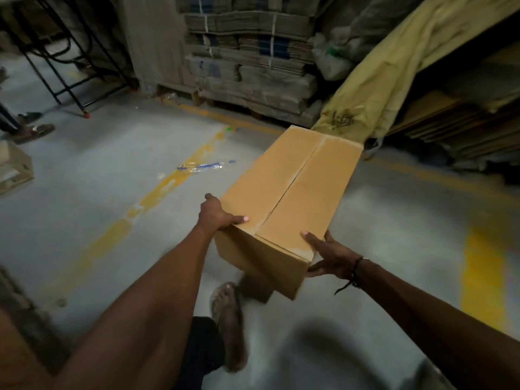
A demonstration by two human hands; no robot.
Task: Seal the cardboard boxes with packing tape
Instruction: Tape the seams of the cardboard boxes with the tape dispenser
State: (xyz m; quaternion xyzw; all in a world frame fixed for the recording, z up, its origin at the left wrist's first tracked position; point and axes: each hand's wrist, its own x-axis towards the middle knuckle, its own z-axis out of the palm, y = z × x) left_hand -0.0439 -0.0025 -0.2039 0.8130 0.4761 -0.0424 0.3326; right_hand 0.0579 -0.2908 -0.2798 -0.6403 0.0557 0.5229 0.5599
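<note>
A small carton (14, 167) is seen at the far left edge, on the floor (98, 178); sandalled feet (33, 130) of a second person stand behind it; a strip of clear film (202, 166) with blue print lies further right on a worn yellow line (168, 184); the print is too blurred to be read.

The left hand (218, 213) is clamped on the near left corner of the box (289, 192); thumb laid on the top face, fingers curled down the side wall and hidden. The box is held off the floor, long axis running away toward the upper right, far end near a yellow sack (394, 80). The top flaps are closed; the centre seam appears glossy, probably taped already, though this cannot be confirmed.

The right hand (327, 256) is spread on the near right corner; thumb pressed on top, fingers part open and wrapped along the end face; a dark cord is worn on that wrist.

Step judged: carrying or repositioning. It would be done well if the box is kept level, both corners supported evenly, and set down seam up.

Strapped flat cartons (247, 52) are stacked behind; dark marks on the sack are illegible; no brand is readable anywhere.
</note>
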